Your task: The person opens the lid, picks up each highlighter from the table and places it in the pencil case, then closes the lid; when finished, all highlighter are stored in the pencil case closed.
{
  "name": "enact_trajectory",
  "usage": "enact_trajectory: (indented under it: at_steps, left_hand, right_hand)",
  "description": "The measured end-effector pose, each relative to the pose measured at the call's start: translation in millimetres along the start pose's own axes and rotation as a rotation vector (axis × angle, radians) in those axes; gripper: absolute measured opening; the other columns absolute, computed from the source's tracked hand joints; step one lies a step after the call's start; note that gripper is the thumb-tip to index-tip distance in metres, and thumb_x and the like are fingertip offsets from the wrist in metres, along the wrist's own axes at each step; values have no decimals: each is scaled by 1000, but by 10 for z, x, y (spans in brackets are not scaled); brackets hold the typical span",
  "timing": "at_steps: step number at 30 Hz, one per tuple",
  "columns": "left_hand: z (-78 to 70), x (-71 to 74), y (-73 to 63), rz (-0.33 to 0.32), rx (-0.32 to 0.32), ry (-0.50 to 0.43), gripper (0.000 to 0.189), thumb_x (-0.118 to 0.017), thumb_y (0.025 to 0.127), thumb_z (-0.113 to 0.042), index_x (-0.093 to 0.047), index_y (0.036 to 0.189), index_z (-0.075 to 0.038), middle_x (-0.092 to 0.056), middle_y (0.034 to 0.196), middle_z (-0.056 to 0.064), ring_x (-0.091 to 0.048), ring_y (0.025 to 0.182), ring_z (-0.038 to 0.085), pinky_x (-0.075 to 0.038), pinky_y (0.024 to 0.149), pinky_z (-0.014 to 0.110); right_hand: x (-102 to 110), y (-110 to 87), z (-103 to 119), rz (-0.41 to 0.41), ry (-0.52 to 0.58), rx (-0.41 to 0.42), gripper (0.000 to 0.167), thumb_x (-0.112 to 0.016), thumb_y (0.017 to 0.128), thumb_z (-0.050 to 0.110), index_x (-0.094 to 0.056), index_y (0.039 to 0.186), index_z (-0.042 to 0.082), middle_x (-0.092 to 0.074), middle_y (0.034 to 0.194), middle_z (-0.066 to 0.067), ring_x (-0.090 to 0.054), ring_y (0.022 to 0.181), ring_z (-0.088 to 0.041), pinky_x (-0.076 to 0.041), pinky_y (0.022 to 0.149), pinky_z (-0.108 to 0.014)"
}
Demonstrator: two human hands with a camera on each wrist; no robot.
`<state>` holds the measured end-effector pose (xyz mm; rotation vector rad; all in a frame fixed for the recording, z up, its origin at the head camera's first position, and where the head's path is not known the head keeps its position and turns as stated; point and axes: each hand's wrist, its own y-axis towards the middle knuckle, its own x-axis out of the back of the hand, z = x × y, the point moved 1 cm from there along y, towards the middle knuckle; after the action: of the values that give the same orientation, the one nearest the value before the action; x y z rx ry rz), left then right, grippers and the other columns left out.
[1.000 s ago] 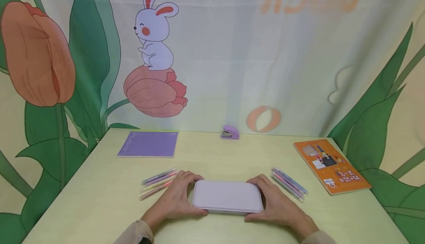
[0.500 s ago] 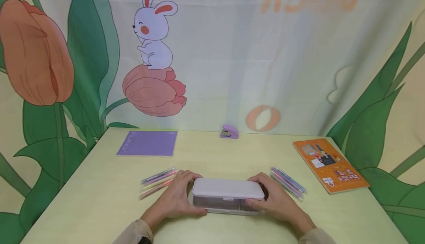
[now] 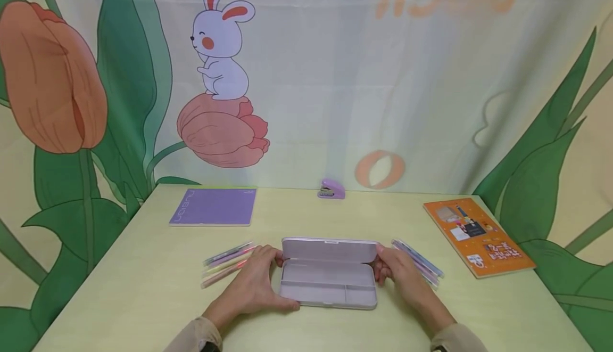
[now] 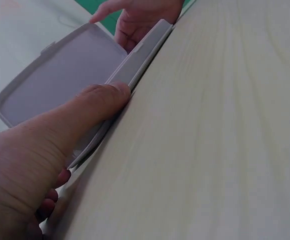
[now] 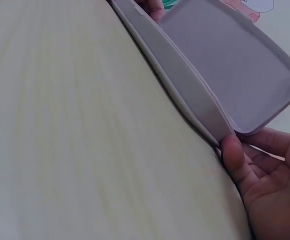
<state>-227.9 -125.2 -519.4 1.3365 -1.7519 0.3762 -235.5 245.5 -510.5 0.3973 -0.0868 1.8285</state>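
Note:
A pale lilac pencil case [image 3: 328, 272] stands on the table with its lid [image 3: 330, 250] raised at the back. Inside its tray are a long section and two smaller front compartments, holding nothing. My left hand [image 3: 254, 283] grips the case's left end, thumb along the front wall and fingers behind; in the left wrist view the thumb [image 4: 102, 100] lies on that wall. My right hand [image 3: 402, 272] is at the right end, a digit on the lid's right corner and curled fingers [image 5: 265, 160] against the base end in the right wrist view.
Several coloured pens [image 3: 227, 264] lie left of the case, and more pens [image 3: 418, 263] lie right of it. Farther back are a purple notebook [image 3: 214, 206], a purple stapler [image 3: 331, 189] and an orange book [image 3: 479, 238]. A printed curtain hangs behind the table.
The pencil case's lid has swung up and back from closed, showing the inside. My right hand has moved from the front edge to the lid's right corner; my left hand has stayed in place.

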Motion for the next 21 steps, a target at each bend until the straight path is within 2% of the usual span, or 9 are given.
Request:
enact_trajectory:
  at_steps: [4, 7, 9, 12, 16, 19, 21]
  left_hand:
    - [8, 2, 0, -2, -5, -2, 92, -106, 55, -64, -67, 126, -19, -62, 113, -13, -54, 110, 11, -53, 105, 39]
    - [16, 4, -2, 2, -9, -6, 92, -106, 56, -64, -67, 127, -21, -62, 113, -14, -55, 112, 10, -52, 107, 40]
    - [20, 8, -4, 2, -11, -6, 92, -106, 56, -64, -67, 127, -22, -61, 114, -16, -55, 112, 9, -51, 108, 40]
    - [24, 12, -6, -2, -15, -4, 91, -105, 56, -66, -68, 127, -23, -61, 113, -17, -55, 111, 9, -52, 107, 40]
    - [25, 11, -4, -3, -18, 0, 91, -104, 57, -69, -69, 127, -22, -62, 113, -17, -55, 110, 9, -52, 104, 38]
    - [22, 9, 0, -2, -20, 2, 92, -103, 58, -71, -69, 127, -21, -62, 113, -16, -55, 109, 9, -53, 102, 38]
    - [23, 8, 5, 0, -22, 6, 92, -102, 58, -72, -69, 127, -21, -61, 112, -16, -54, 109, 9, -52, 102, 37]
  right_hand:
    - [-11, 11, 0, -55, 49, -112, 63, -39, 122, 42, -71, 109, -11, -67, 85, -19, -64, 69, -20, -59, 63, -32]
    - [-31, 22, -7, -114, 54, -181, 59, -47, 120, 43, -74, 109, -8, -68, 84, -16, -64, 68, -20, -59, 63, -30]
    - [-47, 32, -10, -141, 33, -196, 52, -52, 120, 39, -74, 106, -6, -68, 83, -15, -64, 66, -20, -58, 62, -29]
    - [-68, 36, 2, -159, 3, -186, 38, -55, 119, 31, -71, 115, -3, -70, 83, -15, -64, 64, -20, -58, 61, -29]
    - [-66, 7, 34, -157, -6, -162, 22, -58, 118, 23, -56, 127, 3, -72, 85, -16, -65, 65, -22, -59, 62, -30]
    - [-36, -49, 36, -127, -7, -116, 17, -60, 116, 15, -50, 123, 3, -74, 92, -19, -69, 73, -23, -62, 66, -32]
    - [-5, -99, 23, -91, -20, -73, 14, -62, 114, 9, -54, 123, 2, -76, 104, -20, -72, 82, -23, -65, 72, -33]
